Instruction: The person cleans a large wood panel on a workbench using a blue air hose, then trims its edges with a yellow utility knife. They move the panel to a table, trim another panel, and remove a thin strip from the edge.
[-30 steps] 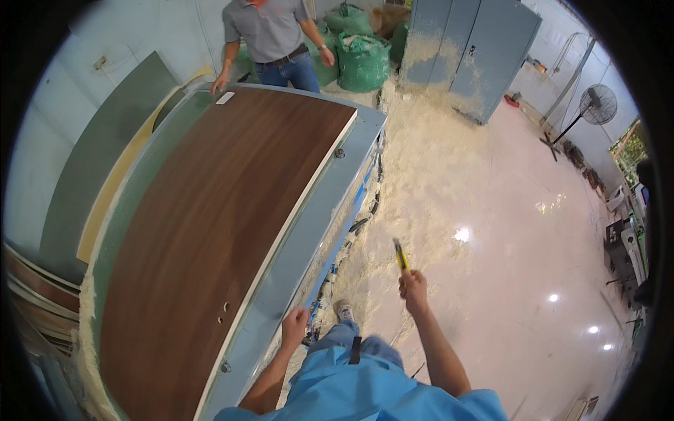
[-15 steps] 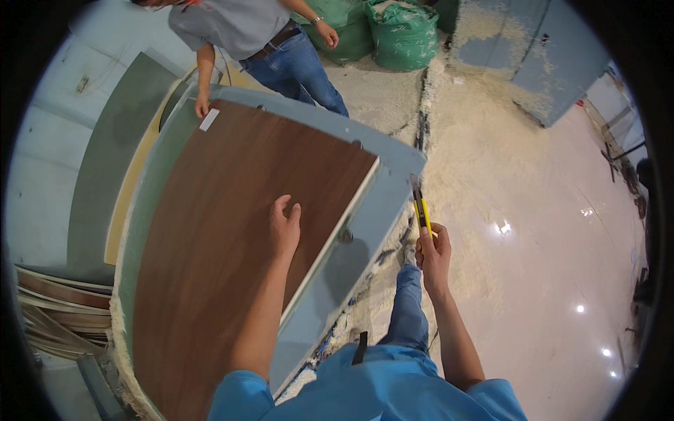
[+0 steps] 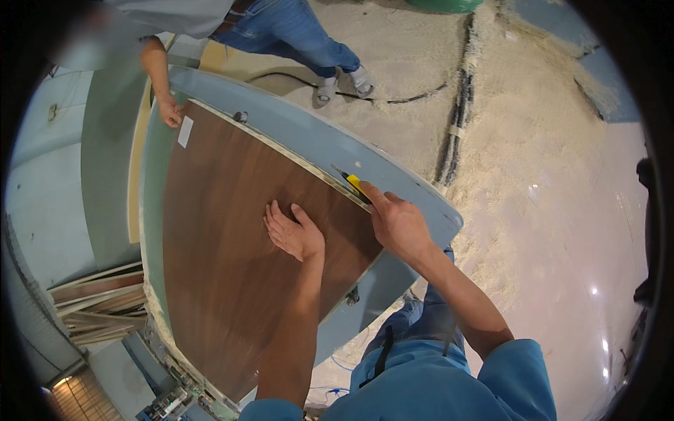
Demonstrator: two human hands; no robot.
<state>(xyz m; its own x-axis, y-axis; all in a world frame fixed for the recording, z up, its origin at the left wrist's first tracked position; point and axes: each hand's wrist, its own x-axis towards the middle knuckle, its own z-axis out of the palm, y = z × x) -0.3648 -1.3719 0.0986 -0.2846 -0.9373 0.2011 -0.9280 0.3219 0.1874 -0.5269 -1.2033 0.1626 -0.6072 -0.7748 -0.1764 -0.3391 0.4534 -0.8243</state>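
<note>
A dark brown wood-grain panel (image 3: 232,231) lies on a light blue machine table (image 3: 393,189). My left hand (image 3: 295,232) rests on the panel with its fingers spread and holds nothing. Near the panel's far right corner, my right hand (image 3: 400,219) grips a yellow and black utility knife (image 3: 357,186). Its blade points away to the left, close along the panel's pale far edge; whether it touches that edge I cannot tell. A white label (image 3: 185,132) is stuck at the panel's far left corner. There a co-worker's hand (image 3: 170,114) touches the panel's edge.
The co-worker's legs in jeans (image 3: 281,35) stand beyond the table. Black cables (image 3: 460,105) cross the floor, which is strewn with sawdust (image 3: 519,133). Wooden offcut strips (image 3: 98,302) are piled at the left, below a grey-green curved sheet (image 3: 109,168).
My right hand has brought the knife from beside the table over to the panel's far edge. My left hand has come down onto the panel with fingers spread. The view has shifted.
</note>
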